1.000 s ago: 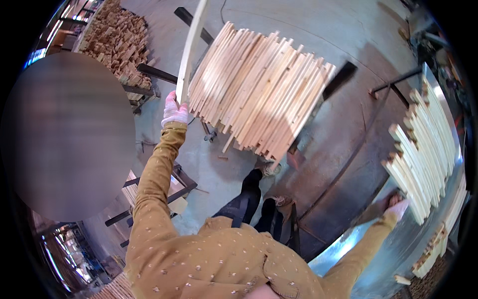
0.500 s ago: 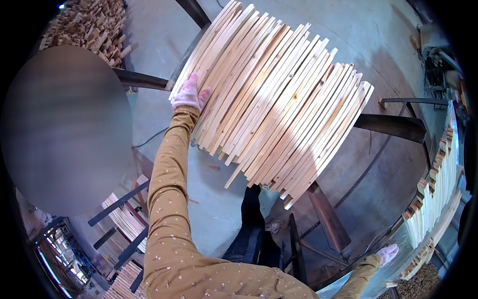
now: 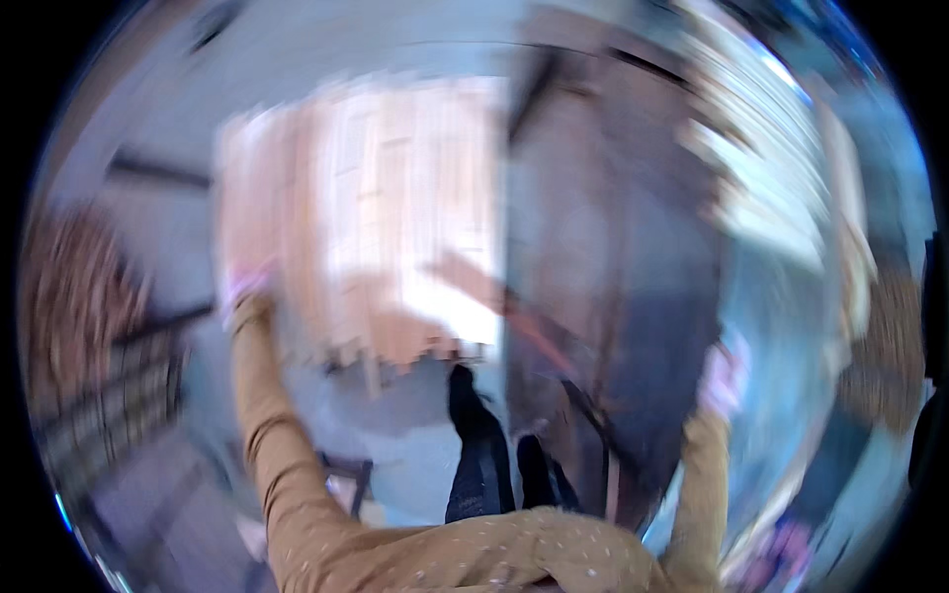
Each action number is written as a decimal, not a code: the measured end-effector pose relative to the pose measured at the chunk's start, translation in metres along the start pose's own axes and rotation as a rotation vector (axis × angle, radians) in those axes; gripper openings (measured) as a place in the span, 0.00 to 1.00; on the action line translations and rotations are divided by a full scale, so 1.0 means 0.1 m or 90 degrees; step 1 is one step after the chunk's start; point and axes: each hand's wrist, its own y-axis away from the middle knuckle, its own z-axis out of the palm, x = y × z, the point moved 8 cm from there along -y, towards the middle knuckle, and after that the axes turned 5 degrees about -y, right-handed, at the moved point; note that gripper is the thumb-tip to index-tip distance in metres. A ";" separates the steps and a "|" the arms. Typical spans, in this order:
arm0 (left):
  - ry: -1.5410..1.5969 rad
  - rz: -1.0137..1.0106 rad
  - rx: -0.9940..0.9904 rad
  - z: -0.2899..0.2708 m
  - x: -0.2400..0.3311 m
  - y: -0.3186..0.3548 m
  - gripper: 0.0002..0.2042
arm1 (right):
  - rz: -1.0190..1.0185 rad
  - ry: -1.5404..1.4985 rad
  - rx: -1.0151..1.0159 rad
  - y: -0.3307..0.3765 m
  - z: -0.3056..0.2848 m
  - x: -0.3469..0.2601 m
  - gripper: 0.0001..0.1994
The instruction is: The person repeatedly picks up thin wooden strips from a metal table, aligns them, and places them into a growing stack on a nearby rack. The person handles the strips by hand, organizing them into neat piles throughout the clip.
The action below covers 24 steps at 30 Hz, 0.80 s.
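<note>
"Fingers of the left hand [image 3: 249, 287] first. What are they on?"

"They are at the left edge of the broad stack of wooden strips [image 3: 361, 217], toward its near end. The blur is heavy, so I can't tell whether they grip that edge, press on it or lie open against it."

"Which way do the strips run from there?"

"Straight away, near to far, with ragged ends on the near side. Nearly all of the stack lies to the right of those fingers, and much of it beyond them."

"And the right hand [image 3: 727, 376]?"

"Well apart from that stack, off to its right, by the shiny surface [image 3: 776, 316]. Its fingers point forward. Open or closed, I can't tell, nor whether they touch the metal."

"What is nearest to it?"

"The pale strips [image 3: 766, 168] on that surface, beyond the fingers and slightly to the right, with a gap between. Their long axis seems to slant down to the right, though smearing makes that unsure."

"Farther out?"

"A dark bar [image 3: 158, 170] juts leftward from beside the broad stack, above the floor [image 3: 415, 489]."
</note>
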 end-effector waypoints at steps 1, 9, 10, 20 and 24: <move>-0.008 0.064 0.027 -0.07 0.23 -0.01 0.35 | -0.068 0.270 -0.014 0.41 0.17 -0.04 0.10; 0.333 0.480 0.390 -1.96 3.00 2.33 0.27 | -0.339 1.050 0.120 3.05 -0.69 -0.64 0.22; 0.392 0.536 0.380 -2.12 3.26 2.91 0.26 | -0.271 0.947 0.178 3.50 -0.89 -0.70 0.22; 0.360 1.374 -0.449 -0.71 4.27 10.32 0.24 | -0.207 0.608 0.736 7.28 -3.75 -0.68 0.21; -0.187 1.468 -0.616 -0.02 2.94 12.81 0.28 | -0.113 0.489 0.900 8.64 -4.33 -0.46 0.22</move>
